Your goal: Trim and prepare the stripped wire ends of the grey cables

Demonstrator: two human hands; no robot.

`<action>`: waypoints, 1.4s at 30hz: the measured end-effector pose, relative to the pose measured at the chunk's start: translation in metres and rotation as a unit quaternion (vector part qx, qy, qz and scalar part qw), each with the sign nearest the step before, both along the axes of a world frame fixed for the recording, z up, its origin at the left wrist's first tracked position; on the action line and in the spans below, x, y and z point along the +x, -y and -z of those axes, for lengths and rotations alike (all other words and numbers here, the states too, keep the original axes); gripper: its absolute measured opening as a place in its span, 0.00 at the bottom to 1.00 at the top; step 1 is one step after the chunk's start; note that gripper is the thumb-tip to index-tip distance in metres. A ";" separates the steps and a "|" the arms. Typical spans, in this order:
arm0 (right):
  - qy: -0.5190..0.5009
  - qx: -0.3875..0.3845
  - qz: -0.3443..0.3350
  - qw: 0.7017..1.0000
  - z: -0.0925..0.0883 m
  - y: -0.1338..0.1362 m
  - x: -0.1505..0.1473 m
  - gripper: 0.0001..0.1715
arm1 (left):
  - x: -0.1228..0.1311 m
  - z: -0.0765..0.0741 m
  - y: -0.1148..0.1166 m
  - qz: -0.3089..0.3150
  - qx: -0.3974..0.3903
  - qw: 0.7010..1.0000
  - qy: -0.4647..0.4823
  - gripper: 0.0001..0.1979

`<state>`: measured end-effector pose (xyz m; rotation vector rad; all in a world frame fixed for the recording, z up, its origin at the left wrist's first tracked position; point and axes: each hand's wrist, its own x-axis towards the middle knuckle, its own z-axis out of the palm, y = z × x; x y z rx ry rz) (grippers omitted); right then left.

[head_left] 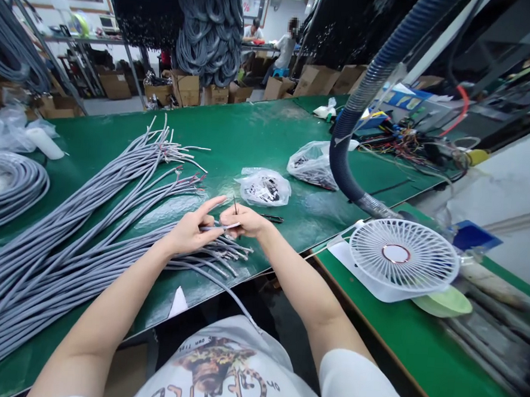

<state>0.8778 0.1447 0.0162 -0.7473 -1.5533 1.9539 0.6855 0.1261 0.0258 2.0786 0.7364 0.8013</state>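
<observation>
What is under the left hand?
Grey cables run beneath the left hand, over the green table; whatever the hand itself covers cannot be seen.

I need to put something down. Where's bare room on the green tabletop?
The widest bare patch of the green tabletop lies beyond the small clear bag, between the upper cable ends and the larger bag. The side table has another, below the fan in view. Grey cables crowd the left; loose wires crowd the far right.

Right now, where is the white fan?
In the head view, the white fan is at right, just below the ribbed hose, right of the right hand.
</observation>
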 end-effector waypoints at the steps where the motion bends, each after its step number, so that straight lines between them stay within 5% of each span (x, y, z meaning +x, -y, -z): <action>1: -0.046 -0.017 0.029 0.998 0.005 0.003 -0.006 0.24 | 0.000 -0.002 0.000 0.003 -0.016 1.000 0.023 0.35; 7: -0.138 -0.010 0.159 0.978 0.021 0.021 -0.036 0.19 | 0.002 -0.004 -0.004 0.007 -0.158 0.975 0.156 0.41; 13: -0.105 0.105 0.317 0.937 0.005 0.022 -0.010 0.22 | 0.002 -0.009 -0.004 -0.040 -0.212 0.960 0.179 0.41; 17: -0.065 0.161 0.281 0.944 -0.003 0.023 -0.006 0.31 | 0.003 -0.010 -0.003 -0.036 -0.227 0.957 0.177 0.43; 26: -0.041 0.268 0.249 0.930 0.001 0.026 -0.023 0.17 | 0.002 -0.011 -0.002 -0.038 -0.255 0.956 0.141 0.40; 34: 0.136 0.522 0.221 0.812 -0.006 0.030 -0.008 0.14 | 0.001 -0.014 -0.002 -0.021 -0.291 0.949 0.118 0.33; 42: 0.302 0.554 0.246 0.736 0.000 0.023 -0.008 0.09 | 0.012 -0.011 0.003 -0.101 -0.229 0.957 0.146 0.22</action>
